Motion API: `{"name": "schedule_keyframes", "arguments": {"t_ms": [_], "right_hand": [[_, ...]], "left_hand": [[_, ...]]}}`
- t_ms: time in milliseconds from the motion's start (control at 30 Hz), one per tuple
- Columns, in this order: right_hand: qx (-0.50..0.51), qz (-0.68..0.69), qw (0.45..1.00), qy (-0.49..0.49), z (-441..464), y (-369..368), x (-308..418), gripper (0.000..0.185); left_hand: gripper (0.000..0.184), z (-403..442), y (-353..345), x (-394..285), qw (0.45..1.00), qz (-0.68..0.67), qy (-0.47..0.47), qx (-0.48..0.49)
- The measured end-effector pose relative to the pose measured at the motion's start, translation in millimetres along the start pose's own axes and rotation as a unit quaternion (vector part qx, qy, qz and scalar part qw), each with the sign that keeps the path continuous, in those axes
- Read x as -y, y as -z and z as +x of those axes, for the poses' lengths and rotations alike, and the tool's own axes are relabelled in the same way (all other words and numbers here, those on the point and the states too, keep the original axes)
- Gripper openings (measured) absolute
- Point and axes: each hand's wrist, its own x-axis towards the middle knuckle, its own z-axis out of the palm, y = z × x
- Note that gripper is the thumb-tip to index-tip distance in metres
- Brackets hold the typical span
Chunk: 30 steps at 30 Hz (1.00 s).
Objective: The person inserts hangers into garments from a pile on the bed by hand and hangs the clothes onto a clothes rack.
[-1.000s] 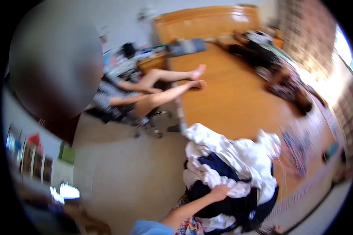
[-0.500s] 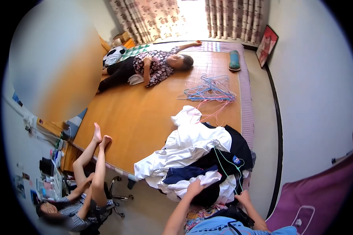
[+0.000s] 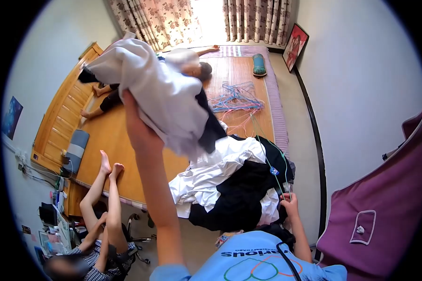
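My left hand [image 3: 143, 126] is raised over the bed, its fingers closed on a crumpled white garment with dark parts [image 3: 166, 100]. Motion blurs the cloth, so its kind is unclear. Low on the right, my right hand [image 3: 290, 204] grips the end of a thin green clothes hanger [image 3: 286, 174], which stretches away over the laundry. Between my hands lies a pile of clothes at the bed's near edge, with a white garment [image 3: 239, 152] and a black garment [image 3: 244, 187] on top. Farther back, several pink and blue hangers [image 3: 237, 99] lie tangled on the bed.
A person lies across the far side of the bed [image 3: 122, 145], partly hidden by the raised cloth. Another person sits at lower left, feet [image 3: 111, 164] on the bed edge. A green bolster [image 3: 259, 65] lies far right; purple fabric [image 3: 361, 210] stands to my right.
My left hand has lifted the white and dark garment from the pile, up and to the left. My right hand still holds the green hanger. The view has shifted somewhat.
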Motion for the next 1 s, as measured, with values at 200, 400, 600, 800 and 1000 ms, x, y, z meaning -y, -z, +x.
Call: {"name": "schedule_keyframes", "arguments": {"t_ms": [200,400,600,800,1000], "right_hand": [[0.087,0.091,0.992,0.008,-26,-15,54,0.034],[0.164,0.022,0.986,0.005,-14,-33,63,0.034],[0.178,-0.242,0.953,0.042,-3,-37,54,0.038],[0.164,-0.506,0.836,0.136,10,-20,49,0.045],[0.099,-0.62,0.739,0.244,-6,26,72,0.043]], "left_hand": [[0.033,-75,75,98,0.915,0.368,-0.064,0.153],[0.024,-186,160,208,0.821,0.52,0.148,0.182],[0.015,-253,223,237,0.725,0.524,0.169,0.414],[0.036,-239,257,259,0.716,0.665,0.174,0.119],[0.035,-250,261,313,0.655,0.712,0.221,0.122]]}}
